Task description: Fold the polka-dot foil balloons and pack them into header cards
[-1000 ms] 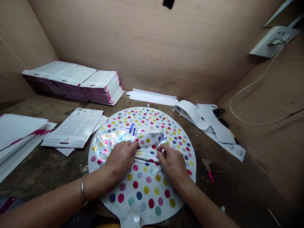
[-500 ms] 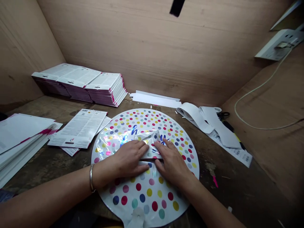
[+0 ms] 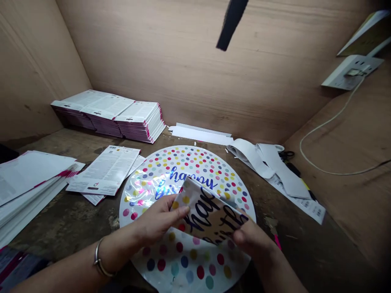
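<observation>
A round white foil balloon (image 3: 183, 171) with coloured dots and blue "happy" lettering lies flat on the worn table (image 3: 76, 219). Above its middle I hold a folded foil balloon (image 3: 210, 217), white with dark lettering, lifted and tilted. My left hand (image 3: 159, 221) pinches its left edge with thumb and fingers. My right hand (image 3: 252, 240) grips its lower right corner. A metal bangle sits on my left wrist.
Stacks of printed cards (image 3: 116, 116) stand at the back left, loose sheets (image 3: 105, 171) beside the balloon and a pile (image 3: 27, 179) at far left. White paper strips (image 3: 269, 162), scissors (image 3: 285, 154) and a wall socket (image 3: 351, 71) with cable are at right. Plywood walls enclose the table.
Both hands were pressing the folded balloon flat on the round one; now they have lifted it and turned it so its lettered side faces up.
</observation>
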A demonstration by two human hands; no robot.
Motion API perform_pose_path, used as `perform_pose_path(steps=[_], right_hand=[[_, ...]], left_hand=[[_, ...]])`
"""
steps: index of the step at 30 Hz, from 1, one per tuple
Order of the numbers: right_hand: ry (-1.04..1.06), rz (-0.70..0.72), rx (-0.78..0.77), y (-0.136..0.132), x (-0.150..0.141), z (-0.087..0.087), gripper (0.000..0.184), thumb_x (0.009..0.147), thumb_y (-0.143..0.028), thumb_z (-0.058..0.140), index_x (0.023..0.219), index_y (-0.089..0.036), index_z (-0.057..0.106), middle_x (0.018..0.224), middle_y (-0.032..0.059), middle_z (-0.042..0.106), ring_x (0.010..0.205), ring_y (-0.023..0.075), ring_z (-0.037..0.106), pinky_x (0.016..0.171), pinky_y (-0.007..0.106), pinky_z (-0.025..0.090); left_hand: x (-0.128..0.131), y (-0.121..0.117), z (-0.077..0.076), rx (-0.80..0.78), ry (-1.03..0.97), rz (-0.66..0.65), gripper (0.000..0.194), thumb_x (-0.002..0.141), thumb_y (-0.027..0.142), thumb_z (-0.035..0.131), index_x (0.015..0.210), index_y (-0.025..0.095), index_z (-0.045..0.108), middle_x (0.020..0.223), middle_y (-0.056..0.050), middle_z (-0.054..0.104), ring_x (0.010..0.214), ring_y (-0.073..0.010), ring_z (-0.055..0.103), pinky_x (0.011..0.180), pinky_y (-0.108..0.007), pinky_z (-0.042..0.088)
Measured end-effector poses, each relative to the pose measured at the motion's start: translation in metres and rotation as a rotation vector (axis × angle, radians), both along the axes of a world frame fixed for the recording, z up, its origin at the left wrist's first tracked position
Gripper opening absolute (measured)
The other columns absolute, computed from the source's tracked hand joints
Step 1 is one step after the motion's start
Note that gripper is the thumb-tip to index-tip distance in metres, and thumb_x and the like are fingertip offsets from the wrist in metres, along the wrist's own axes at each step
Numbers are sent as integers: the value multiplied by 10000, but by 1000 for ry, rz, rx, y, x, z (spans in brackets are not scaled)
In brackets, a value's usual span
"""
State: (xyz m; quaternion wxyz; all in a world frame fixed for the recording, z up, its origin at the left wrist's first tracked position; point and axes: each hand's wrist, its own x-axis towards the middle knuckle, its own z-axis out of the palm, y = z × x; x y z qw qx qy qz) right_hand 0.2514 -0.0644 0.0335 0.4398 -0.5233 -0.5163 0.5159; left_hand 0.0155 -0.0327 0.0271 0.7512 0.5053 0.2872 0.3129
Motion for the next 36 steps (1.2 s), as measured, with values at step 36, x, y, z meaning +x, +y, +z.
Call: perform_pose_path(steps=[36], right_hand=[[139, -121, -455, 9, -44, -34, 869, 499, -486, 749, 1306, -380, 446, 1120, 107, 664, 1015, 381, 607, 704, 515, 538]], left_hand=[[-49, -25, -14, 221, 476, 488, 261, 738, 350, 648, 926, 170, 668, 713, -11, 663, 639, -163, 602, 566, -245, 455]])
